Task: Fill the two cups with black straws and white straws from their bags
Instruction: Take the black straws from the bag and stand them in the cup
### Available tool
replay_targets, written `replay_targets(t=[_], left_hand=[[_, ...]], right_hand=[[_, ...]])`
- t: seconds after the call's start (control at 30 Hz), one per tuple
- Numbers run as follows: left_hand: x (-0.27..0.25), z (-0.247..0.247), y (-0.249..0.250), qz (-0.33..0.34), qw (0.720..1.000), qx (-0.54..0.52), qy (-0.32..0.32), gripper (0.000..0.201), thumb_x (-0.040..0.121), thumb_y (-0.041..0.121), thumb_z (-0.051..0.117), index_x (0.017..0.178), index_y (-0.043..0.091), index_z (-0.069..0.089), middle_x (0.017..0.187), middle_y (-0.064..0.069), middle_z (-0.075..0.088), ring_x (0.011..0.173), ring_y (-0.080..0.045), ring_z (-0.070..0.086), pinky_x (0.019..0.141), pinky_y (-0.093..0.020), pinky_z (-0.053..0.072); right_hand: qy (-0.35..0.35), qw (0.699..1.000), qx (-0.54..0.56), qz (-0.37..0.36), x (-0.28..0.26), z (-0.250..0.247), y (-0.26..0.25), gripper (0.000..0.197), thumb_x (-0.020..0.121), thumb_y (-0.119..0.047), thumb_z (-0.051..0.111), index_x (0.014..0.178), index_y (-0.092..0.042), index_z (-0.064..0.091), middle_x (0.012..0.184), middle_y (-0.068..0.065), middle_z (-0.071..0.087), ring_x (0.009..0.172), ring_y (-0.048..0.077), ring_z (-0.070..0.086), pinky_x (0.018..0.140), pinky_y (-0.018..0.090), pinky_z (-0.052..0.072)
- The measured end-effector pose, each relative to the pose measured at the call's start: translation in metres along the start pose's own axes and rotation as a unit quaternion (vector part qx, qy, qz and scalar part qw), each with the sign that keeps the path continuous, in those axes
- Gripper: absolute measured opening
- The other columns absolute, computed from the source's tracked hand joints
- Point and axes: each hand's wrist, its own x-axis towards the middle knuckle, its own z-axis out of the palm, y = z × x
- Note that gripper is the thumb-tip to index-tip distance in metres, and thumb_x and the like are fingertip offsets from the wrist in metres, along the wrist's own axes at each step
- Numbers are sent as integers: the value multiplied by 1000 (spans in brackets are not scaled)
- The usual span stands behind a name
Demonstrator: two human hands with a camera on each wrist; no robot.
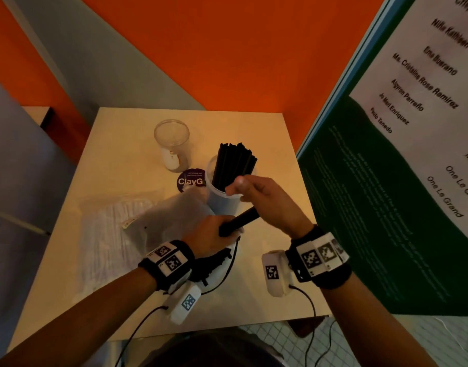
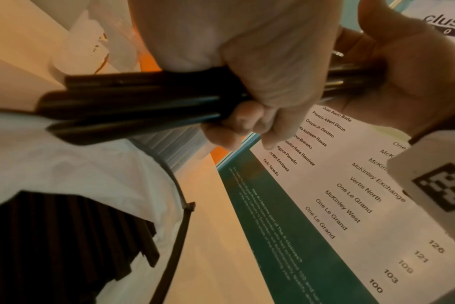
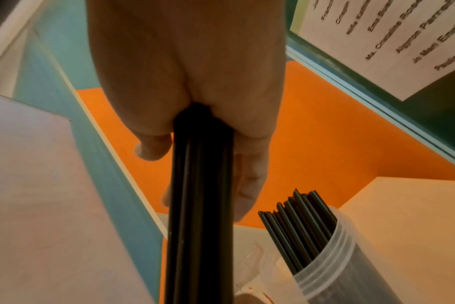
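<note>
Straws of the white sort lay in their bag at the left of the table, untouched, waiting, we judged, for the empty cup standing behind them. Just right of that bag, our left hand was curled round the near end of a bundle of black straws, along with the clear plastic of their bag, apparently to steady it. Further right, our right hand gripped the bundle's far end, likely to carry it across. Behind that hand stood the second cup, already crowded with black straws leaning upright, so we reckoned this handful was meant to join them.
</note>
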Motion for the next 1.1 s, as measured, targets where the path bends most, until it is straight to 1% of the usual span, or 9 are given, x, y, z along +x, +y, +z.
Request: replay_targets(t=[0.17,0.3,0.43,0.53,0.67,0.8,0.9,0.97,1.1], left_hand=[[6,-6,-2,2,1000,-17,19,12,93,19,59,93,31,61,80,16,66,75,5,61,70,-10,46],[20,-14,6,30,992,-29,116,30,91,15,60,72,39,56,65,26,62,58,11,56,56,-6,38],[44,-14,15,53,989,-37,130,8,87,33,58,81,31,53,66,6,60,56,-5,56,53,-18,41],[54,-24,7,20,991,-8,135,48,81,42,72,121,27,51,108,3,65,98,-3,61,80,-20,49],[48,-39,-17,-2,969,218,117,85,80,40,72,149,21,25,155,-7,25,142,-25,25,114,-44,29],[40,-36,-33,0,933,358,43,75,87,51,58,150,29,22,161,-4,6,148,-26,3,118,-47,10],[42,-36,-33,-15,926,374,37,75,88,57,52,151,32,18,161,-2,0,148,-23,-3,116,-46,3],[42,-37,-33,-23,924,381,32,76,88,60,49,151,34,14,161,-1,-3,148,-22,-5,117,-48,3],[40,-38,-34,-23,926,376,16,81,87,64,47,150,37,3,160,1,-12,147,-20,-11,117,-50,2]], right_hand=[[70,993,76,-59,10,2,9,38,94,-46,47,98,-12,64,102,8,66,99,21,62,93,48,49],[112,918,371,-81,11,3,12,37,87,-17,62,119,-22,44,119,14,55,119,25,52,102,43,43],[75,947,295,-107,17,16,5,46,89,14,49,119,-19,36,94,16,53,99,31,54,97,44,46],[122,938,294,-136,29,-12,-2,42,88,6,51,116,-21,36,85,8,54,90,28,55,90,38,49],[234,920,272,-160,52,-52,8,38,89,1,52,114,-24,39,81,1,56,88,27,58,93,38,50],[270,932,210,-118,75,-46,36,38,91,2,53,113,-26,40,89,9,54,90,24,59,87,28,50],[264,946,179,-59,83,-30,62,34,92,-1,54,120,-15,40,95,2,55,83,-1,59,73,9,47],[250,957,147,-20,84,-23,75,42,91,-1,57,129,-8,40,109,0,55,96,-6,55,80,5,45],[195,967,145,73,73,-16,99,77,86,-11,68,148,-14,23,152,4,30,139,15,30,113,31,29]])
